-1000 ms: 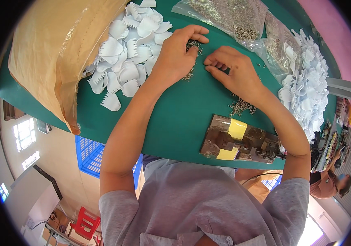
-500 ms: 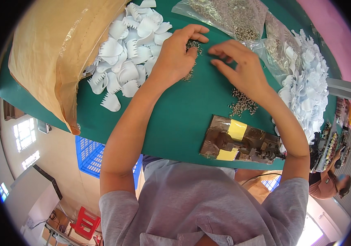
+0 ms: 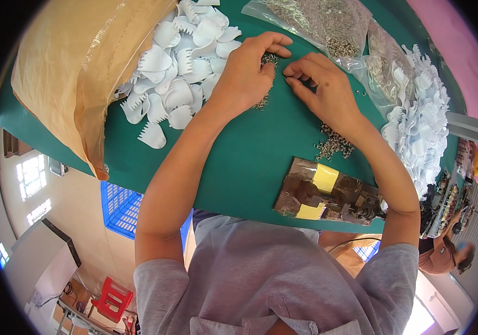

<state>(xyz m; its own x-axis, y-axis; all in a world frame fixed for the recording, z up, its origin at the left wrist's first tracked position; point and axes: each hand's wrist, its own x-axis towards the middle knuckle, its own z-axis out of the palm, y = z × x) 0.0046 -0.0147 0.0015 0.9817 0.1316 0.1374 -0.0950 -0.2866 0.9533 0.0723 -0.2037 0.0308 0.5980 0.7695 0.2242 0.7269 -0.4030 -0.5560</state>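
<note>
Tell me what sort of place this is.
Probably a workshop for assembling small parts: a green worktable bears heaps of white toothed pieces and small metal parts, with a clear plastic bag of metal bits on it too.

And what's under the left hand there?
Small metallic pieces show beside the left hand, on the green table; whatever its palm and fingers cover can't be seen.

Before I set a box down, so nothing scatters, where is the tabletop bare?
Widest: green tabletop between left forearm and brown block with yellow patches. Smaller: below the left white pieces. Crowded: small metal parts by the left hand and right forearm; clear bags and another white heap farther right.
</note>
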